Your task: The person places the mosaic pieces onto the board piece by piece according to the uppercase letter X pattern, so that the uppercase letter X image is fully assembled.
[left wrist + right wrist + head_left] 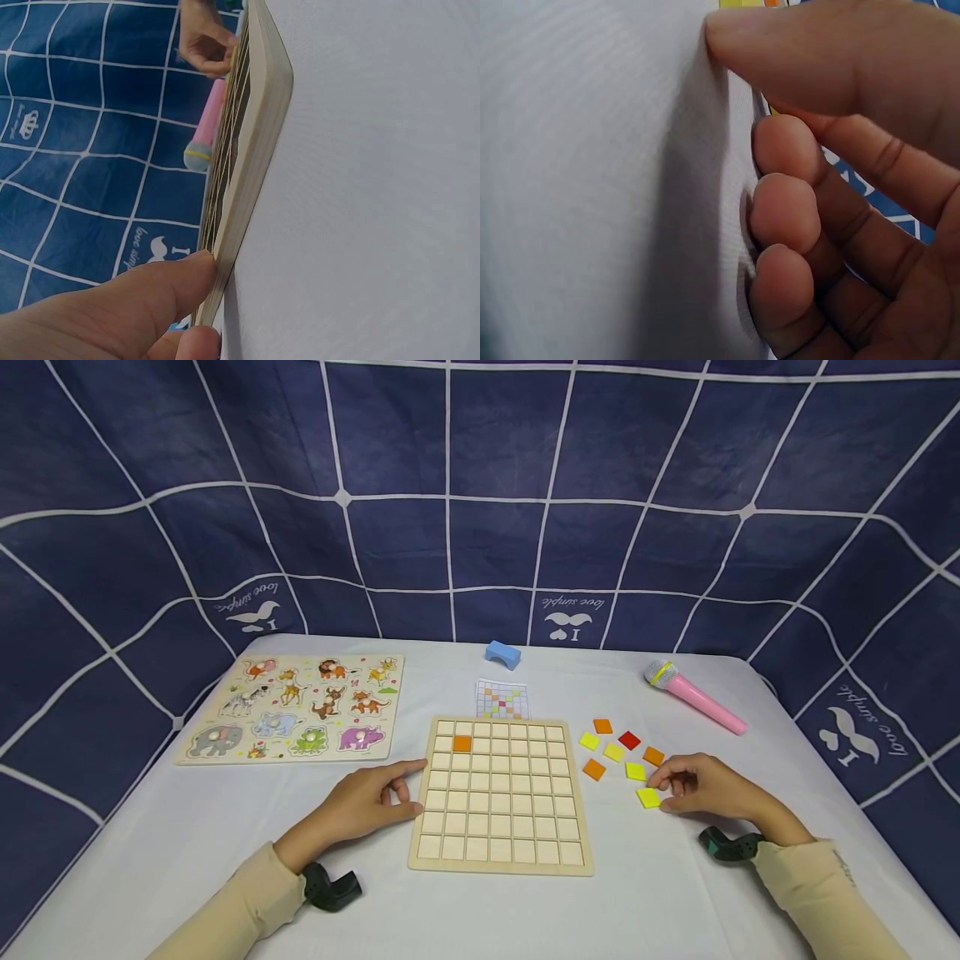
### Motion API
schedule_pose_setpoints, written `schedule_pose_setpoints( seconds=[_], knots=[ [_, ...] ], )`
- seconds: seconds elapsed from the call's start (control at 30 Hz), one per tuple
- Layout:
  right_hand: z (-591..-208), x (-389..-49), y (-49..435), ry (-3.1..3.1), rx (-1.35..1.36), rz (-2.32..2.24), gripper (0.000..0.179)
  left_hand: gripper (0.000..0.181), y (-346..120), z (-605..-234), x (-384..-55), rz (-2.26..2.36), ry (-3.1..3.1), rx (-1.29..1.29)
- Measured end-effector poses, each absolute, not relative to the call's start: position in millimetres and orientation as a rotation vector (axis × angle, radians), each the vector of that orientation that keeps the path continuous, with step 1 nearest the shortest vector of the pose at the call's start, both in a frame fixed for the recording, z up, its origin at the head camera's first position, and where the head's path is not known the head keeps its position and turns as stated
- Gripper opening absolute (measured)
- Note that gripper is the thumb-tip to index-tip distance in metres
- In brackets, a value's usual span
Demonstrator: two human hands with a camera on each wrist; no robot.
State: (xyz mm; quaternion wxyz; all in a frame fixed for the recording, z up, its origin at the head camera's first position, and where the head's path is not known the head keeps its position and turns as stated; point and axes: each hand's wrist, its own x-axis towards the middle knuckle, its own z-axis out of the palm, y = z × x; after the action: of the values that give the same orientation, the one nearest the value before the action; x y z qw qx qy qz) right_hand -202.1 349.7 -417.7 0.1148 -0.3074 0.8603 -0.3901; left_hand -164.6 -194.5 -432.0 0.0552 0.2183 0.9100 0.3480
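A wooden grid board (501, 867) lies flat on the table, with one orange square tile (462, 743) in its upper left part. My left hand (360, 802) touches the board's left edge with the index fingertip and thumb, set apart along it. In the left wrist view the thumb (165, 289) lies against the wooden edge. To the right of the board, my right hand (701, 787) pinches a yellow square tile (647, 798) between thumb and index finger, low over the cloth. The right wrist view shows the other fingers (784, 214) curled, with the tile mostly hidden behind the thumb.
Several loose tiles lie between board and right hand, among them a red tile (629, 740) and an orange tile (594, 769). Behind the board is a colour pattern card (502, 693), then a blue block (502, 654). An animal puzzle (285, 756) lies left, a pink microphone (701, 700) right.
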Motion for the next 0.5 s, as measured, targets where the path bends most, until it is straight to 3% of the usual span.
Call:
schedule_pose_setpoints(
  seconds=[0.5],
  knots=[
    [-413.9, -200.7, 344.6, 2.520, -0.937, -1.120, 0.023, 0.064, -193.6, -430.9, -164.3, 1.057, 2.758, 0.654]
  ],
)
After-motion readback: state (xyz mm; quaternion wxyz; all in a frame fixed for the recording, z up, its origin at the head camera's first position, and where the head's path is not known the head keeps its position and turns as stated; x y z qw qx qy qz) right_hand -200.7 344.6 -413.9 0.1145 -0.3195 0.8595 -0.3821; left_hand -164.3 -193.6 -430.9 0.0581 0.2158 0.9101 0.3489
